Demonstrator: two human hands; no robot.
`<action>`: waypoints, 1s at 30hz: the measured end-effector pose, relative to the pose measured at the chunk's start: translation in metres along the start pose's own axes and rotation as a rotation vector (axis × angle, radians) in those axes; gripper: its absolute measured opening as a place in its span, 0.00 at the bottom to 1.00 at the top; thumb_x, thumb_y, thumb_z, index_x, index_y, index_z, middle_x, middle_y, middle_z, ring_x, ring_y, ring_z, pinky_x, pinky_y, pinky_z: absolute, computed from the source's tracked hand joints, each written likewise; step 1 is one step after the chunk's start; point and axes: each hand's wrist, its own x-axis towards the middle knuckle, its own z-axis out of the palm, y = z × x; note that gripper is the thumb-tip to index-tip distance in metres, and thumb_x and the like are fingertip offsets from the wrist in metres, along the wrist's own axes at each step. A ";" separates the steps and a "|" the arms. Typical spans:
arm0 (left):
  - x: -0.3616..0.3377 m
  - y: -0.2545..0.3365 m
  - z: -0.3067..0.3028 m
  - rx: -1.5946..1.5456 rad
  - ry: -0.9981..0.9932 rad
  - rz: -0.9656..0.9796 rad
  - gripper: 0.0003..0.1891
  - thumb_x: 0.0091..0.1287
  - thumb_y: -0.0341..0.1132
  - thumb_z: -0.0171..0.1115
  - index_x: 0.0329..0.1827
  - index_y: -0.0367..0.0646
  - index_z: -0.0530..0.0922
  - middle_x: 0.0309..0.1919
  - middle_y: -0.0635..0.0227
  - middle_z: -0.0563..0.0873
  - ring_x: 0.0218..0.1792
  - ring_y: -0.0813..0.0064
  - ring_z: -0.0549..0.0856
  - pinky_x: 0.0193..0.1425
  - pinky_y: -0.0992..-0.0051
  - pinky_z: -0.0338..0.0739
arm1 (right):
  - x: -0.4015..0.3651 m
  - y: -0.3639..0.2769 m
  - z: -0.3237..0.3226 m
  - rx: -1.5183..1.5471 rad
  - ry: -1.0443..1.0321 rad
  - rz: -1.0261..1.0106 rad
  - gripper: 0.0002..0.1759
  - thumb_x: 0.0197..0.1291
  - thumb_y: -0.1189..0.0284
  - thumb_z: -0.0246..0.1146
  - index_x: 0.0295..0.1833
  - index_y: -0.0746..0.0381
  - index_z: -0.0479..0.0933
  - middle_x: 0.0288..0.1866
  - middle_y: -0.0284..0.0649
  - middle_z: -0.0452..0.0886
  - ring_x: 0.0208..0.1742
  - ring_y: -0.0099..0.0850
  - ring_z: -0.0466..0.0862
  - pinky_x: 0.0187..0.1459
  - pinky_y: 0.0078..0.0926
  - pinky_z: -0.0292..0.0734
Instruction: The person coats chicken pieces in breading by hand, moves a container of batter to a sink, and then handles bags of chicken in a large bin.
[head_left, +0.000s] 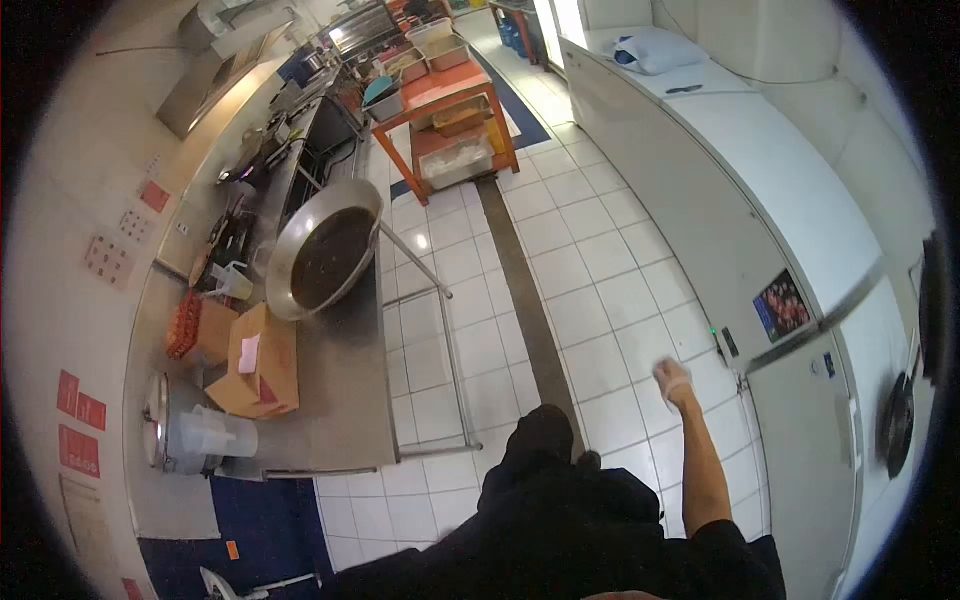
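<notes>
My right hand (pixel 673 383), in a clear thin glove, hangs over the tiled floor at the right of the view. Its fingers look curled in, and I see nothing held in them. Nearest to it is the white chest freezer (pixel 690 190), apart from the hand. My left hand does not show. On the steel table (pixel 345 420) to the left rests a large wide metal pan (pixel 285 255), tilted, with dark liquid (pixel 333 258) in it. Beside the pan stands an open cardboard box (pixel 268 365).
Clear plastic containers (pixel 215 432) and a lidded pot (pixel 157 420) stand at the table's near end. Ahead is an orange shelf cart (pixel 450 90) with tubs. A white bag (pixel 660 50) lies on the freezer. A frying pan (pixel 900 425) hangs at right.
</notes>
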 end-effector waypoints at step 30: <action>0.644 0.936 -0.606 -0.078 0.315 0.241 0.24 0.72 0.48 0.50 0.57 0.39 0.81 0.49 0.43 0.86 0.56 0.52 0.84 0.62 0.56 0.75 | 0.622 0.287 -0.006 0.204 -0.532 0.996 0.14 0.68 0.63 0.52 0.41 0.61 0.79 0.39 0.43 0.83 0.36 0.38 0.82 0.34 0.37 0.78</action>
